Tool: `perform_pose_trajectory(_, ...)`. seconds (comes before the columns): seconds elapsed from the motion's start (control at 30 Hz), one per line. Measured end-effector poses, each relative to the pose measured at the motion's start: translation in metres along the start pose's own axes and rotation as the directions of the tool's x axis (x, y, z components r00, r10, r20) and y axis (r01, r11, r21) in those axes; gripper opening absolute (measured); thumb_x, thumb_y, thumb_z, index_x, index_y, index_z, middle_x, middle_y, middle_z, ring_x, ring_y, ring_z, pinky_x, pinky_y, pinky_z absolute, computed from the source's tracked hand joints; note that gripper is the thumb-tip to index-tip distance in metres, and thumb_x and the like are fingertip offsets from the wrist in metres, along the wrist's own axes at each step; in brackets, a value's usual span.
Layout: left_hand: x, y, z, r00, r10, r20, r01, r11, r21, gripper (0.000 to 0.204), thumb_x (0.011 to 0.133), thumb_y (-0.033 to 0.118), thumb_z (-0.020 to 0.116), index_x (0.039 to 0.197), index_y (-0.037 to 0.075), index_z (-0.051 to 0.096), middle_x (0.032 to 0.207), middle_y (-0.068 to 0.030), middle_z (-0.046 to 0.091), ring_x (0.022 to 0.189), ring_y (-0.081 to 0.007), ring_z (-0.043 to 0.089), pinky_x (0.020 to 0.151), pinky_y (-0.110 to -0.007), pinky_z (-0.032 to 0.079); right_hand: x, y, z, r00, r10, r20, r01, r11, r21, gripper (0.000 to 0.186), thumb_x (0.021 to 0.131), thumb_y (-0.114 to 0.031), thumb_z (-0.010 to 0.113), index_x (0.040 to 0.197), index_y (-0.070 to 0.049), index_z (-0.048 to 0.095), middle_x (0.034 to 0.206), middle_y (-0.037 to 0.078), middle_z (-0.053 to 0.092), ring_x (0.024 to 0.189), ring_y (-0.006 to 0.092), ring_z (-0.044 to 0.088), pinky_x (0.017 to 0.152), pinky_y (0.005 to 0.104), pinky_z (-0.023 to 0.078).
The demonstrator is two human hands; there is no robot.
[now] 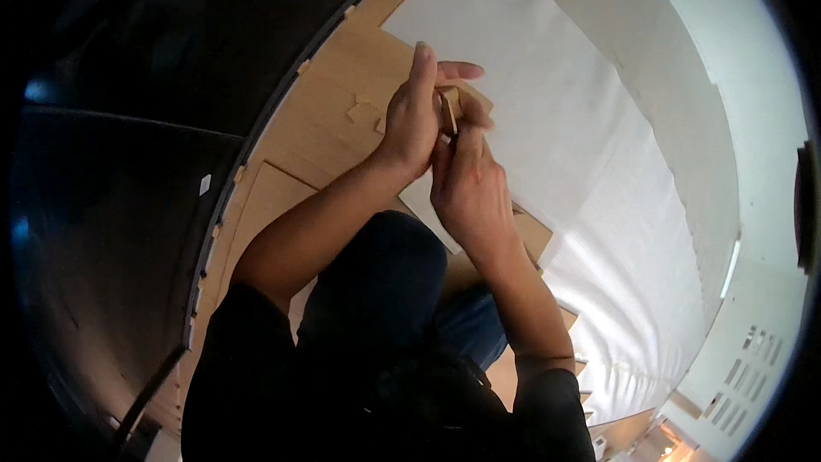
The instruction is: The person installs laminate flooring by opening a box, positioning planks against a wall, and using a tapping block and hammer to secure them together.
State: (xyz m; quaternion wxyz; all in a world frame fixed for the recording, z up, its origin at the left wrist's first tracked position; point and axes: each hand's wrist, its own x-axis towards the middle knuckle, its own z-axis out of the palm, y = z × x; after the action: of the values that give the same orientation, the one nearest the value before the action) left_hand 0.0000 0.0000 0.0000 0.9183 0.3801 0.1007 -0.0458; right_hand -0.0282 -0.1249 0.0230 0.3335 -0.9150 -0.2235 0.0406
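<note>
In front of my knees my left hand [412, 124] is closed round a small wood-coloured offcut [451, 109], thumb pointing up and a finger stretched out to the right. My right hand [472, 192] comes up from below with its fingers curled against the offcut's lower end. Something small and dark shows between its fingertips, but its kind is hidden. Behind the hands lie wood-look floor planks [333, 77], their stepped edge meeting a white underlay sheet [564, 120].
A small loose offcut [363, 109] lies on the planks left of my hands. Small spacers [304, 67] stand along the dark glossy panel [128, 205] at left. By my right forearm is a plank piece [532, 235]. A pale wall [761, 205] with a slotted vent [742, 376] rises at right.
</note>
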Motion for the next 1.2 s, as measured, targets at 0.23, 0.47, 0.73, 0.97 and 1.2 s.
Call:
perform_pose_trajectory(0.23, 0.037, -0.045, -0.144, 0.977, -0.167, -0.131, 0.093, 0.891, -0.445, 0.025, 0.108, 0.036, 0.053, 0.102, 0.012, 0.061, 0.087, -0.0002, 0.063, 0.079, -0.0121, 0.059, 0.065, -0.026, 0.047, 0.004, 0.123, 0.135, 0.865, 0.43, 0.258, -0.497, 0.798, 0.34, 0.028, 0.105, -0.023, 0.055, 0.11, 0.004, 0.057, 0.079, 0.015, 0.066, 0.077, 0.0219, 0.067, 0.071, 0.0401, 0.055)
perform_pose_trajectory(0.47, 0.031, -0.11, -0.23, 0.913, -0.158, -0.376, -0.018, 0.904, -0.426, 0.016, 0.106, 0.027, 0.057, 0.106, 0.011, 0.063, 0.09, -0.0011, 0.063, 0.077, -0.0138, 0.058, 0.067, -0.03, 0.045, 0.004, 0.144, 0.222, 0.992, 0.112, 0.066, -0.121, 0.979, 0.163, 0.032, 0.1, -0.021, 0.068, 0.122, 0.002, 0.063, 0.121, 0.017, 0.065, 0.1, 0.026, 0.069, 0.089, 0.0393, 0.056)
perform_pose_trajectory(0.73, 0.05, -0.115, -0.247, 0.798, 0.065, -0.599, -0.054, 0.998, 0.037, 0.031, 0.11, 0.038, 0.049, 0.105, 0.01, 0.061, 0.095, -0.0039, 0.06, 0.087, -0.0151, 0.056, 0.078, -0.032, 0.047, 0.09, 0.099, 0.239, 0.983, -0.085, 0.165, 0.044, 0.97, 0.238, 0.011, 0.097, -0.009, 0.071, 0.103, 0.0, 0.069, 0.093, 0.01, 0.068, 0.083, 0.0181, 0.065, 0.074, 0.0313, 0.053)
perform_pose_trajectory(0.97, 0.068, -0.099, -0.354, 0.793, 0.579, -0.188, 0.111, 0.166, 0.98, 0.03, 0.107, 0.036, 0.054, 0.106, 0.01, 0.07, 0.105, -0.0081, 0.062, 0.107, -0.0244, 0.057, 0.098, -0.043, 0.043, 0.182, 0.114, 0.281, 0.968, -0.091, 0.235, 0.059, 0.989, 0.139, 0.018, 0.1, -0.012, 0.063, 0.114, -0.004, 0.07, 0.112, 0.019, 0.072, 0.097, 0.0355, 0.072, 0.083, 0.0415, 0.058)
perform_pose_trajectory(1.2, 0.065, -0.123, -0.381, 0.858, 0.501, 0.11, -0.003, -0.21, 0.978, 0.013, 0.09, 0.025, 0.073, 0.091, 0.012, 0.069, 0.104, -0.0056, 0.063, 0.105, -0.0275, 0.059, 0.101, -0.049, 0.047, 0.271, 0.122, 0.352, 0.846, -0.278, 0.455, 0.425, 0.867, -0.261, 0.02, 0.098, -0.017, 0.063, 0.115, -0.011, 0.071, 0.117, 0.012, 0.072, 0.101, 0.0353, 0.071, 0.084, 0.045, 0.059)
